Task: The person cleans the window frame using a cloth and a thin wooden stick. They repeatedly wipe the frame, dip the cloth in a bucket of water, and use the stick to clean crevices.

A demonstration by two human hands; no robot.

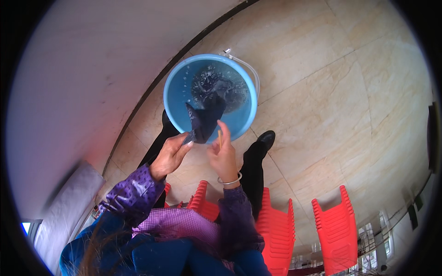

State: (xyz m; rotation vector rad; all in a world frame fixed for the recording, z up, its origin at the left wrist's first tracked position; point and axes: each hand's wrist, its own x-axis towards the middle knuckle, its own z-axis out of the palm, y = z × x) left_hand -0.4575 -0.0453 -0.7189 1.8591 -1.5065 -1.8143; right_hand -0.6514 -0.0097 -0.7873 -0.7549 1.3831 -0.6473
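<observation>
Before me on the floor stands a light blue plastic bucket [253, 103] with soapy-looking water [236, 93] in its bottom. My left hand [171, 155] pinches a corner of a wet dark cloth [207, 122] at the bucket's near rim. The cloth hangs down inside, and its lower part reaches the water. Just right of the cloth is my right hand [222, 155], with a bangle on its wrist. A thin yellowish stick [220, 138] shows at its fingers, the index finger pointing up. Blur leaves it unclear whether these fingers touch the cloth.
The bucket's pale handle [253, 70] hangs over its right side. A white wall [86, 69] with a dark skirting edge runs along the left. Red plastic racks or stools [276, 231] stand near my legs, another [335, 231] farther right. My black shoe [267, 139] rests on the tiled floor [317, 103].
</observation>
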